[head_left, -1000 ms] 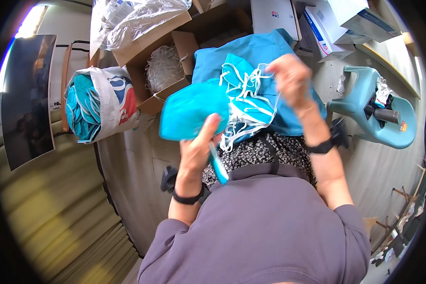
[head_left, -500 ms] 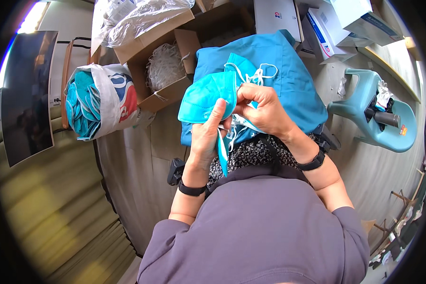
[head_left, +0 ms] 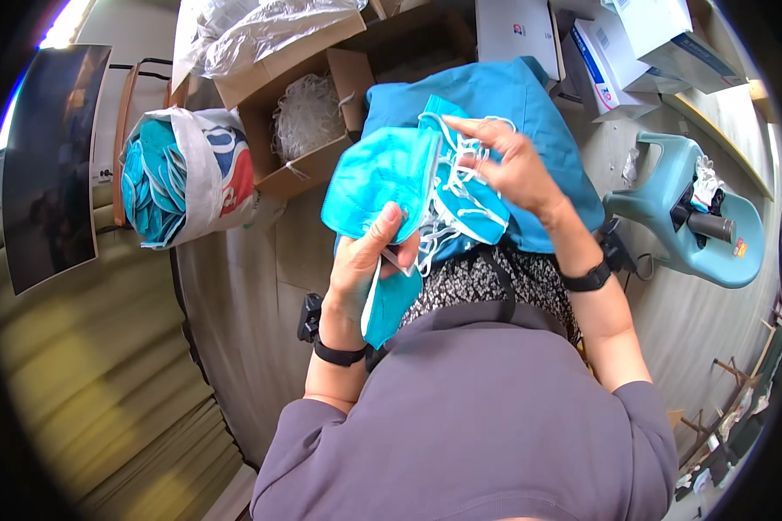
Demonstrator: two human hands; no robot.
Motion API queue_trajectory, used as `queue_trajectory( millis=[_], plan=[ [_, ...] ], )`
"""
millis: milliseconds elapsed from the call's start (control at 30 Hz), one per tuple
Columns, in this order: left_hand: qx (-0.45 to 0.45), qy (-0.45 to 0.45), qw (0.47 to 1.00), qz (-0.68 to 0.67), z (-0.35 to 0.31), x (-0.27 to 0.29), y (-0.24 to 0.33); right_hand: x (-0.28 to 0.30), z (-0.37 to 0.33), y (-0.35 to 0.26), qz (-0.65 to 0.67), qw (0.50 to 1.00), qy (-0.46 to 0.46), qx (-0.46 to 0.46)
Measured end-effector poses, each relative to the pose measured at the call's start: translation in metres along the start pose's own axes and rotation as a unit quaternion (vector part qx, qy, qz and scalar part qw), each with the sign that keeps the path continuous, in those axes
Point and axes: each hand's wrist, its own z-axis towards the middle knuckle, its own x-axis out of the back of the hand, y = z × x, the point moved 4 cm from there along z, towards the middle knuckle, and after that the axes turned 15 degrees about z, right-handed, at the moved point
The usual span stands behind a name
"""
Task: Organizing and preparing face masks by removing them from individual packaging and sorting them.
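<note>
Head view: the left hand point(head_left: 361, 265) holds a turquoise mask point(head_left: 378, 178), thumb pressed on its lower edge, well left of the right hand point(head_left: 517, 165). A second mask point(head_left: 391, 308) hangs from below the left hand, on its near side. The right hand has its fingers stretched and loosely spread over a pile of masks point(head_left: 467, 208) with white straps; whether it touches a strap, I cannot tell. This pile lies on a blue cloth point(head_left: 552, 130) spread over the person's lap, just right of the held mask. Far to the left, a white bag point(head_left: 202, 143) lies tilted, its mouth full of more turquoise masks point(head_left: 152, 187). Between that bag and the cloth, a cardboard box point(head_left: 354, 82) contains a tangle of white strands point(head_left: 307, 117). To the right, a light blue stool point(head_left: 717, 256) bears a dark cylinder point(head_left: 711, 227); white boxes point(head_left: 613, 74) stand at the far right.
</note>
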Motion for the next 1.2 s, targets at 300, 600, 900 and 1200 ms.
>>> queue_trajectory(
  millis=[300,600,900,1200],
  plan=[
    [0.122,-0.193,0.966,-0.120,0.021,0.001,-0.039,-0.010,0.005,0.006,0.325,0.943,-0.062,-0.047],
    [-0.037,0.040,0.946,0.318,0.029,0.014,-0.014,-0.029,0.014,-0.005,0.061,0.994,-0.079,-0.044],
    [-0.101,0.186,0.964,0.158,0.035,0.008,-0.026,-0.051,-0.027,-0.038,-0.147,0.984,-0.061,0.076],
    [-0.101,0.239,0.949,0.182,-0.008,0.012,-0.014,-0.018,-0.015,-0.018,-0.272,0.916,-0.069,0.286]
  ],
)
